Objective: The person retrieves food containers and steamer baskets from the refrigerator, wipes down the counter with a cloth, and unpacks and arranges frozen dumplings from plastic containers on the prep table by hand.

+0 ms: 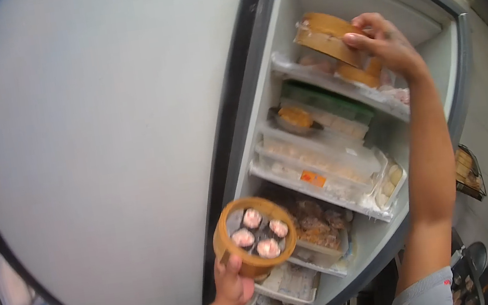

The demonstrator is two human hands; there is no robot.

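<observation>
My left hand point(233, 286) grips the wall of a round bamboo steamer basket point(257, 268), low in front of the upright freezer. Several pinkish dumplings point(252, 218) sit inside it on a dark lining. Up at the top shelf, my right hand point(386, 44) has its thumb and fingers closed on the rim of another bamboo steamer basket point(326, 33), which is tilted. What that one contains is hidden. Beneath it, a further bamboo basket point(360, 75) stands on the frosted shelf among wrapped food.
The middle shelf point(324, 188) carries clear plastic tubs point(313, 156), a bowl of yellow food point(295, 118) and a green-topped box point(327, 98). Lower down are trays of frozen food point(316, 223). A large pale door panel point(101, 154) fills the left. A basket point(467, 171) stands on the tiled floor at right.
</observation>
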